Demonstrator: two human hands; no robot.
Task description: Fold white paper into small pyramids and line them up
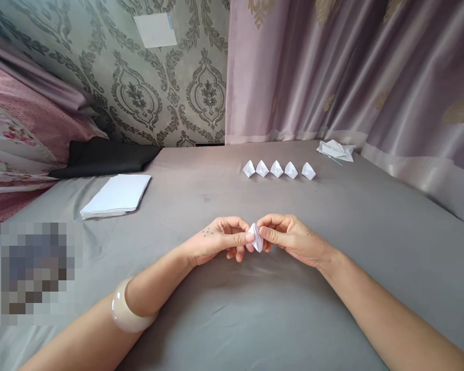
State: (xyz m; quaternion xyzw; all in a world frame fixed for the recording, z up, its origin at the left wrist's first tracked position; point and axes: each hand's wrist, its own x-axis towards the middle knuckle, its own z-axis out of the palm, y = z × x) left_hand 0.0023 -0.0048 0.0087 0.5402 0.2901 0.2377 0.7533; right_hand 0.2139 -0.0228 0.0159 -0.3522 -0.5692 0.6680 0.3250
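Paper stack [116, 195] at left on grey sheet [201, 319], left hand [213, 240] pinching a folded paper [256, 238] near centre, right hand [296, 238] pinching its other side, five folded shapes [277, 169] in a row beyond, loose papers [335, 149] by the curtain [413, 93]

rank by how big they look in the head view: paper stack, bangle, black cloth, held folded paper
1. Black cloth
2. Paper stack
3. Bangle, though its closeness makes it look larger
4. Folded paper, clearly smallest
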